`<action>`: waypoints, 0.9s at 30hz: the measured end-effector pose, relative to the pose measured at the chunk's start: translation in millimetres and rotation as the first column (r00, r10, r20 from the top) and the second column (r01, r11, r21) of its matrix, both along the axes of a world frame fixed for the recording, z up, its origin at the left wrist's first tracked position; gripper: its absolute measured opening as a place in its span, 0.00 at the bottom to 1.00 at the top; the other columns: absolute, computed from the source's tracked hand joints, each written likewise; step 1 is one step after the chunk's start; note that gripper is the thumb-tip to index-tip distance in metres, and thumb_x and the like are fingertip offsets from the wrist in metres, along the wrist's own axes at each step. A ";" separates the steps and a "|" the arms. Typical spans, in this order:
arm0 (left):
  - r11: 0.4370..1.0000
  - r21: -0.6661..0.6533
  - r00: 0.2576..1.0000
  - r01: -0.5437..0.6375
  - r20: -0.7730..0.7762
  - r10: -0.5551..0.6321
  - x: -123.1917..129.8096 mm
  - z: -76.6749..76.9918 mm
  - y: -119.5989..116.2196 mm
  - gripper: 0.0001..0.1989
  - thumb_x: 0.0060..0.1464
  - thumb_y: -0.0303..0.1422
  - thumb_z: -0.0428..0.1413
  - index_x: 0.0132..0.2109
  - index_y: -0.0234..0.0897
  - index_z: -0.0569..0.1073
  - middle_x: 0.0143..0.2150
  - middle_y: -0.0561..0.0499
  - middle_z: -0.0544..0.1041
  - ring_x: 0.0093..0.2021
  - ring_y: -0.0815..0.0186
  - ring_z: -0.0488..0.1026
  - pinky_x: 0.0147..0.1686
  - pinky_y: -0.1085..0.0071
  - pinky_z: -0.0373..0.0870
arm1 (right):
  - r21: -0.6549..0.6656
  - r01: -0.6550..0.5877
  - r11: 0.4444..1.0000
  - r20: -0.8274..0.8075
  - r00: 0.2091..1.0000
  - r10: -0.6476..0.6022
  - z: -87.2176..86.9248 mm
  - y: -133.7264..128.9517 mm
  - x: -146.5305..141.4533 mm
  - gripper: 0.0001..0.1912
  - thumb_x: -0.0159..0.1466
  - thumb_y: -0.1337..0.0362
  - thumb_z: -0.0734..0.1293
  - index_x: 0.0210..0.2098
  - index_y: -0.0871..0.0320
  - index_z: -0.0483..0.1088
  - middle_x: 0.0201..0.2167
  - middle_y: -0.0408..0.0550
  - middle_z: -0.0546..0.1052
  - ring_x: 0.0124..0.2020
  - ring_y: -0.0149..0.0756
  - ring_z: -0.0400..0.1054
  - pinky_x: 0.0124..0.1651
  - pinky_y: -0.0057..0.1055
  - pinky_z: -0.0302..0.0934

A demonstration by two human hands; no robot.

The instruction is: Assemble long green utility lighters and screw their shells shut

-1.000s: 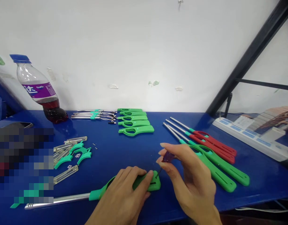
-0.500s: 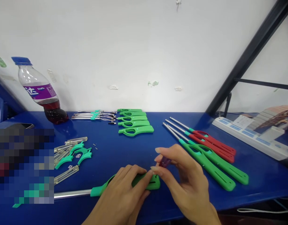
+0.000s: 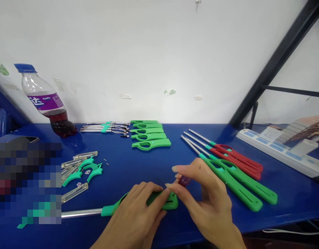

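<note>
My left hand (image 3: pixel 141 204) is wrapped over a green gas lighter (image 3: pixel 172 201) lying on the blue table, its metal tube (image 3: pixel 83 213) pointing left. The fingers press on the handle and cover most of it. Over the handle's right end, my right hand (image 3: pixel 208 200) pinches a small screwdriver with a dark purple handle (image 3: pixel 184 180). Fingers hide its tip, so contact with the lighter cannot be made out. To the right lie two green lighters (image 3: pixel 234 181) and two red lighters (image 3: pixel 237 160).
Green handle shells (image 3: pixel 151 144) are lined up at the back beside metal tubes with wires (image 3: pixel 105 128). Clear fuel tanks (image 3: pixel 75 192) and teal triggers (image 3: pixel 94 172) lie left. A soda bottle (image 3: pixel 46 95) stands behind them. A white power strip (image 3: pixel 281 152) sits far right.
The screwdriver's handle has tilted and shifted slightly right and down within my right fingers. My left hand stays on the lighter.
</note>
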State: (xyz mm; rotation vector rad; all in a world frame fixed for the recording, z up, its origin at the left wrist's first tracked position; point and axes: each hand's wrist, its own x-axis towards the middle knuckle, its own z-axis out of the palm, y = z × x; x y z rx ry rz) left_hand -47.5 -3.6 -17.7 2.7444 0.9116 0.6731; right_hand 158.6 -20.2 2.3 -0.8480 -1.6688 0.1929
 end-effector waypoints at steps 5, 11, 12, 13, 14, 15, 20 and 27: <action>1.000 0.021 1.000 0.003 0.000 -0.003 -0.3 -2.9 1.3 0.23 0.70 0.21 0.54 0.67 0.42 0.70 0.55 0.47 0.80 0.48 0.56 0.79 0.46 0.59 0.80 | -0.066 -0.044 0.997 -0.048 0.998 0.041 -0.7 -5.3 1.9 0.20 0.76 0.71 0.64 0.63 0.46 0.71 0.51 0.45 0.80 0.48 0.37 0.76 0.48 0.36 0.73; 1.000 0.011 1.000 0.002 -0.013 -0.002 -0.5 -3.5 1.1 0.23 0.70 0.21 0.55 0.67 0.42 0.71 0.55 0.47 0.80 0.49 0.55 0.79 0.48 0.57 0.81 | -0.065 -0.034 0.997 -0.126 0.992 0.026 -1.9 -3.8 1.2 0.23 0.74 0.75 0.68 0.61 0.44 0.75 0.47 0.41 0.82 0.43 0.33 0.78 0.48 0.33 0.73; 1.000 0.010 1.000 0.001 -0.016 -0.001 -0.4 -3.0 1.1 0.23 0.69 0.22 0.55 0.67 0.41 0.71 0.55 0.47 0.80 0.49 0.55 0.79 0.47 0.57 0.81 | -0.029 -0.003 1.000 -0.134 0.991 -0.001 -2.3 -2.8 1.3 0.23 0.72 0.76 0.70 0.60 0.44 0.76 0.43 0.41 0.80 0.40 0.33 0.76 0.45 0.33 0.72; 1.000 0.013 1.000 0.002 -0.014 -0.001 -0.4 -2.6 1.1 0.23 0.69 0.22 0.55 0.67 0.41 0.71 0.55 0.47 0.80 0.49 0.56 0.79 0.47 0.58 0.81 | 0.003 0.026 1.000 -0.129 0.991 -0.025 -2.8 -2.2 1.4 0.24 0.70 0.76 0.72 0.59 0.45 0.76 0.40 0.40 0.78 0.38 0.33 0.74 0.43 0.33 0.71; 1.000 0.017 1.000 0.001 -0.011 -0.001 -0.4 -2.2 1.2 0.23 0.69 0.22 0.55 0.67 0.41 0.71 0.55 0.47 0.80 0.49 0.56 0.79 0.47 0.58 0.81 | 0.015 0.041 0.999 -0.113 0.993 -0.039 -3.3 -2.0 1.6 0.25 0.69 0.76 0.73 0.60 0.45 0.76 0.39 0.41 0.77 0.39 0.34 0.73 0.42 0.34 0.70; 1.000 0.023 1.000 0.003 -0.006 -0.002 -0.3 -1.9 1.4 0.23 0.69 0.21 0.55 0.67 0.41 0.72 0.55 0.47 0.81 0.48 0.56 0.79 0.46 0.58 0.81 | 0.006 0.041 0.999 -0.093 0.995 -0.041 -3.9 -2.2 1.7 0.26 0.70 0.75 0.72 0.63 0.45 0.74 0.41 0.42 0.77 0.41 0.35 0.74 0.44 0.35 0.71; 0.999 0.033 1.000 -0.002 0.002 0.002 -0.6 -2.8 1.4 0.22 0.68 0.21 0.54 0.65 0.42 0.73 0.54 0.47 0.81 0.48 0.56 0.79 0.46 0.58 0.81 | -0.084 -0.036 0.996 -0.040 0.999 0.033 -6.2 -3.7 -0.1 0.33 0.77 0.75 0.59 0.77 0.42 0.59 0.63 0.47 0.77 0.54 0.37 0.78 0.56 0.39 0.75; 1.000 0.012 1.000 -0.003 -0.003 0.003 -0.4 -1.2 -0.2 0.22 0.70 0.22 0.53 0.67 0.41 0.70 0.55 0.46 0.80 0.49 0.55 0.79 0.47 0.57 0.80 | 0.041 0.035 0.999 -0.026 0.999 -0.034 -3.6 -1.5 1.5 0.30 0.70 0.77 0.70 0.66 0.43 0.72 0.42 0.41 0.78 0.41 0.33 0.74 0.44 0.32 0.72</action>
